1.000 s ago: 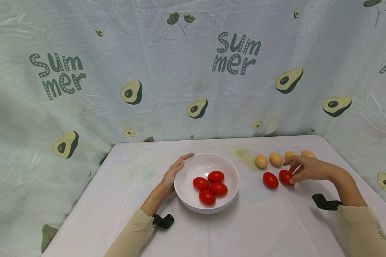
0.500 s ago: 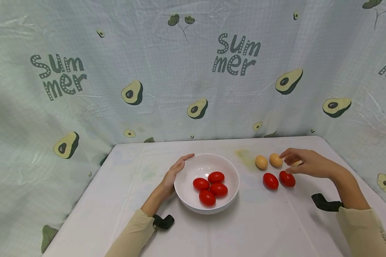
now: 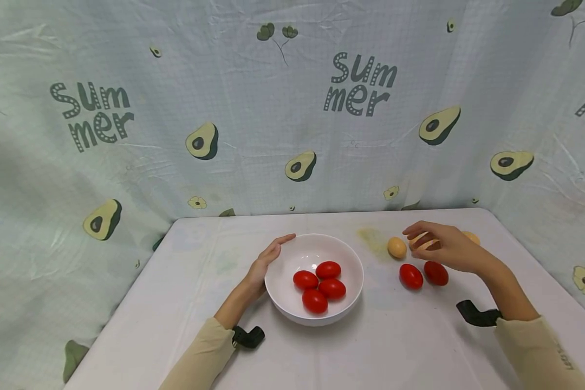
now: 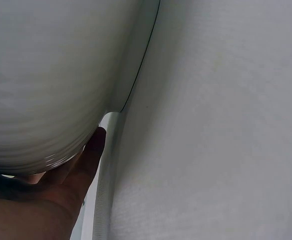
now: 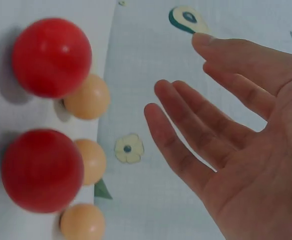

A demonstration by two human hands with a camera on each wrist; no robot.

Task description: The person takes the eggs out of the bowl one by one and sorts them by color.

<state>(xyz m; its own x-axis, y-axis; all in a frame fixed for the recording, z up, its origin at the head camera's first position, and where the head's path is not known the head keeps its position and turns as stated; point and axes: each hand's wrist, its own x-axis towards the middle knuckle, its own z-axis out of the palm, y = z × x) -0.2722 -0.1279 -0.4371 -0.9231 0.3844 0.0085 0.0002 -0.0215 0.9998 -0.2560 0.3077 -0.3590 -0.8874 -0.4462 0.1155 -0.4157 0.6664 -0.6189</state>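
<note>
Left hand (image 3: pixel 262 264): rests against the left side of the white bowl (image 3: pixel 280 271); its fingers are stretched out along the wall, not gripping.
White bowl: one, upright on the desk (image 3: pixel 395 341); probably light, stiff and smooth; best held by the rim or steadied from its side.
Red eggs in the bowl (image 3: pixel 314 300): four, grouped on the bowl's floor; likely hard, light and a bit slippery, though whether they are real or toy I cannot tell.
Yellow eggs (image 3: pixel 397 247): at least three, in a row right of the bowl and farther back; the right hand (image 3: pixel 446 248) hides part of the row; likely apt to roll, so a pinch round the middle suits.
Red eggs on the desk (image 3: pixel 411 277): two, right of the bowl, just in front of the yellow row; likely to handle the same way; take hold across the narrow waist.
Right hand: above the yellow row, well right of the bowl; its fingers are parted and softly bent, holding nothing.
</note>
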